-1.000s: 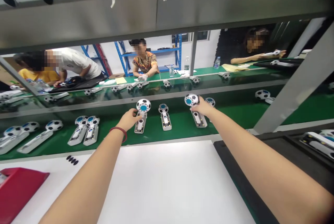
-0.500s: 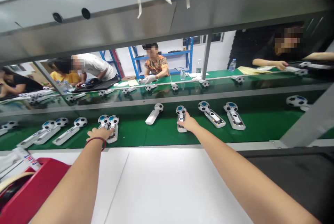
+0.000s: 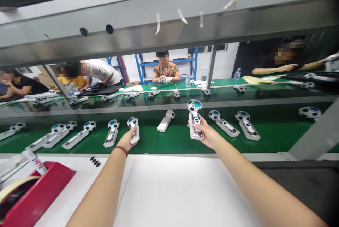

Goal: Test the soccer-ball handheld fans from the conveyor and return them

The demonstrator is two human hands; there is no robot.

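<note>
Clamped in the right hand [image 3: 208,134], one football-headed unit [image 3: 196,132] is held over the green belt [image 3: 148,144], ball uppermost and open face turned to the camera; its handle is crossed by the thumb. By the left hand [image 3: 128,140], a second unit [image 3: 135,135] is grasped, the thumb laid over its handle; whether its foot is touching the belt cannot be told.

Between the two hands, a white unit [image 3: 164,123] is laid aslant on the belt with its plain side up. Just left of the second unit, a third unit [image 3: 111,136] is set apart, blue disc showing. Farther left, a slanted row [image 3: 76,138] of units is seen. Right of the right hand, two units [image 3: 249,129] are laid at a tilt, well apart from the white one.

Nearer the camera, a white board [image 3: 185,188] is spread below the forearms. At its left are placed four black dots [image 3: 95,161] and a red dispenser [image 3: 43,195], in which a tape roll [image 3: 18,186] and a paint marker [image 3: 34,161] are kept. Across the belt, units are being handled by co-workers.
</note>
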